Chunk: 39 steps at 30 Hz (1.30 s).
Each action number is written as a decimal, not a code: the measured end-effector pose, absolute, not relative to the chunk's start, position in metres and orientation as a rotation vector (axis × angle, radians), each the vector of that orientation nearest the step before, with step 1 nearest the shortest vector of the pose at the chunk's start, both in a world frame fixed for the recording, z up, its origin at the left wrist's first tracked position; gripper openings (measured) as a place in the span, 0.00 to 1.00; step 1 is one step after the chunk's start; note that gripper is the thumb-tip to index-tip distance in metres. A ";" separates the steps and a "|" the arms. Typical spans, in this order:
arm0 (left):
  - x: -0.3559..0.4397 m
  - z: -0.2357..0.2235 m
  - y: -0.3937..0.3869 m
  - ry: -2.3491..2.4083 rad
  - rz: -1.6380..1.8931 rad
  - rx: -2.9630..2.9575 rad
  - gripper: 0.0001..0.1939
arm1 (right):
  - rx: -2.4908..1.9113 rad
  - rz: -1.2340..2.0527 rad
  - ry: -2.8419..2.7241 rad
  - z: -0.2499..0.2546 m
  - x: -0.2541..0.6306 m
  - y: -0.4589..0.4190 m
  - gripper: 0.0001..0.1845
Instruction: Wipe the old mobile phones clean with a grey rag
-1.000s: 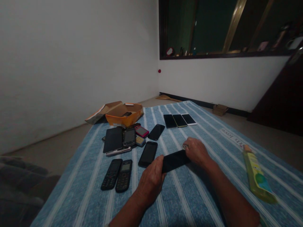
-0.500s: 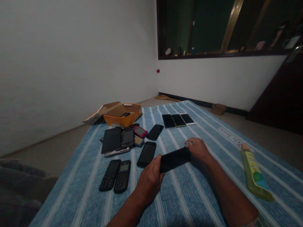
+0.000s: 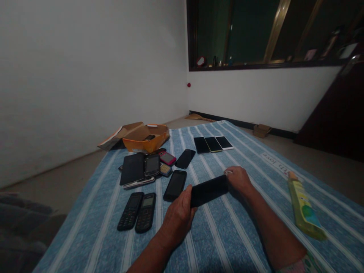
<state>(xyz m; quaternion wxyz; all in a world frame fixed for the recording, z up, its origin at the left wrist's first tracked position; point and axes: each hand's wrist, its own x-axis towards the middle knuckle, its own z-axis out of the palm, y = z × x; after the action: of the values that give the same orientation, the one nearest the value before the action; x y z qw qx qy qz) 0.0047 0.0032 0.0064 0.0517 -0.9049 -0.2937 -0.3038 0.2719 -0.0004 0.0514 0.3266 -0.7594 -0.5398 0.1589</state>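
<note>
The left hand (image 3: 178, 216) and right hand (image 3: 239, 180) pinched a black phone (image 3: 209, 190) by its ends; a slack grip could drop it onto the nearby phone (image 3: 175, 185).

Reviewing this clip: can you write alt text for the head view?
A left hand and a right hand hold a black smartphone sideways by its ends over a blue striped cloth. Nearby lie two black keypad phones, a row of three smartphones, and a pile of phones before an orange cardboard box.
</note>
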 end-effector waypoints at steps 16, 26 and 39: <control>0.004 0.009 0.006 -0.938 -0.906 -2.797 0.40 | -1.928 0.534 -1.505 0.048 0.277 -0.002 0.12; -0.001 0.005 0.014 -1.021 -0.940 -2.880 0.39 | -2.034 0.243 -1.517 0.051 0.267 0.000 0.14; 0.005 0.004 0.008 -1.147 -0.924 -2.811 0.32 | -2.003 -0.098 -1.951 0.042 0.222 -0.008 0.14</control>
<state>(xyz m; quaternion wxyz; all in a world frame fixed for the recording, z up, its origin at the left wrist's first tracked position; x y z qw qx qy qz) 0.0046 0.0081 0.0035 -0.0159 -0.8856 -0.3615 -0.2910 0.2219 -0.0079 0.0417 0.1709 -0.7054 -0.6871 -0.0344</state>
